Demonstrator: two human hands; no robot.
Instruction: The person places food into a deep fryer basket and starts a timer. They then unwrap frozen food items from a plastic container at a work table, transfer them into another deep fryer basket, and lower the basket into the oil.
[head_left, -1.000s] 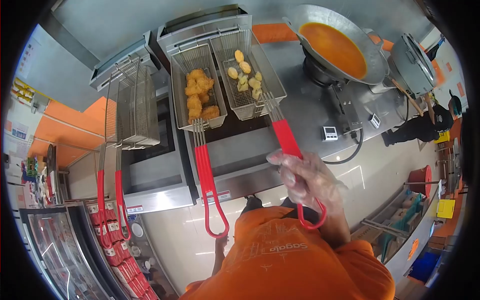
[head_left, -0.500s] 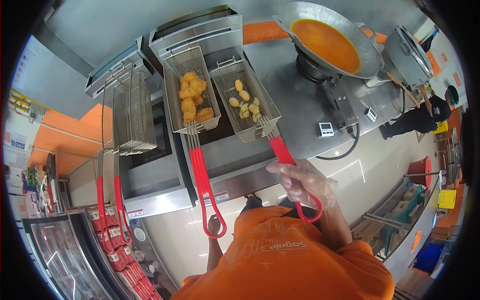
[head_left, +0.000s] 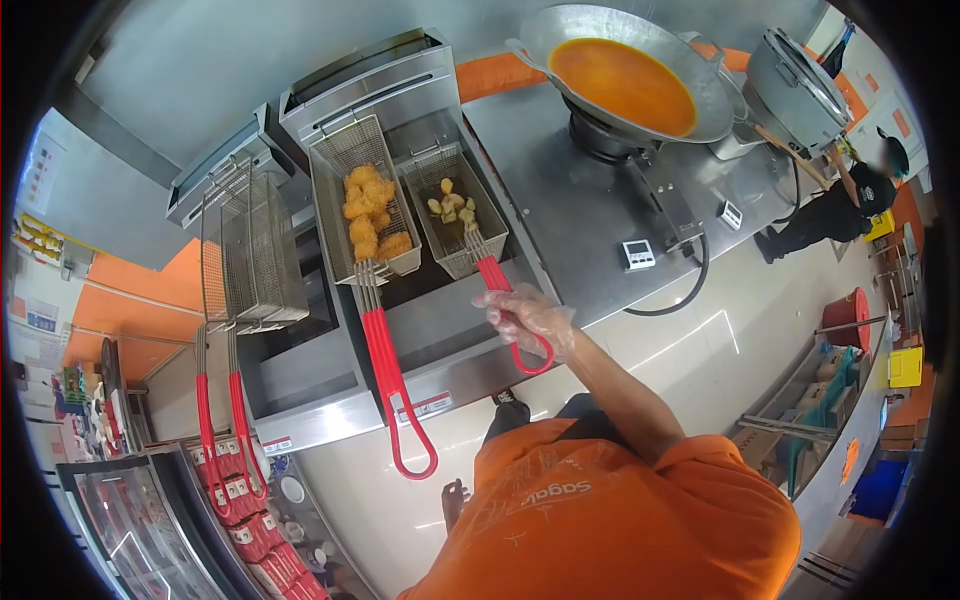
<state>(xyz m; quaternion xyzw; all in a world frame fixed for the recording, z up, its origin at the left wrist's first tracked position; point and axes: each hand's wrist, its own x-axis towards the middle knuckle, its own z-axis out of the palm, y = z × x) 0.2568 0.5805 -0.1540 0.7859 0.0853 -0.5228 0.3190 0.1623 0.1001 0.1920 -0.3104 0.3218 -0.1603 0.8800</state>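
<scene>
My right hand, in a clear plastic glove, is closed around the red handle of a wire fryer basket. The basket sits low in the fryer, and small pale-yellow pieces lie in it. Left of it, a second basket holds golden breaded fried pieces; its red handle juts toward me, untouched. My left hand hangs low by my orange shirt, fingers loosely parted, with nothing visible in it.
Two wire baskets hang at the left. On the steel counter stand a big wok of orange liquid and two timers. A lidded pot stands beyond, where a person in black is at work.
My right hand has moved left and away from me, and its basket now sits lower in the fryer. My left hand has come clear of the other basket's handle in view.
</scene>
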